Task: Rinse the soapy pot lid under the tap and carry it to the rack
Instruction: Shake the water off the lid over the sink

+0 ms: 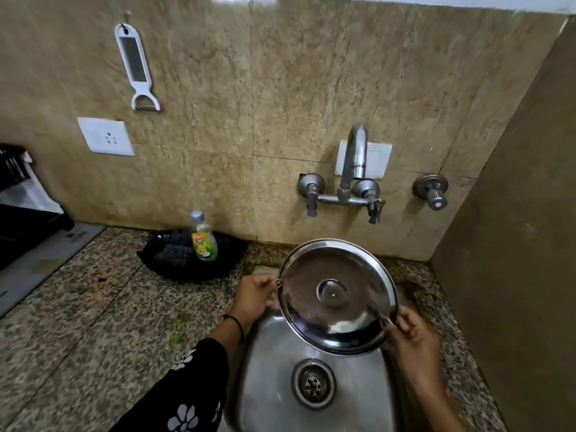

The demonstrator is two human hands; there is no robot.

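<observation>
A person holds a steel pot lid [338,296] tilted over the sink [271,369], above the drain [313,383] and below the spout of the wall tap [355,157], from which no water can be seen running. The risk here is a slip: the lid is smooth, presumably wet and soapy, and is pinched only at its thin rim, so a jolt or a sudden stream from the tap could knock it down into the sink. Water striking the tilted face may also splash onto the granite counter [93,307] left of the sink. The left hand [254,296] curls closed on the lid's left edge, fingertips on the rim; the right hand [411,336] clamps the lower right edge, thumb over the front. A dark dish rack [21,213] sits well to the left of the sink, past a dish-soap bottle [204,241], so the carry crosses the counter.
</observation>
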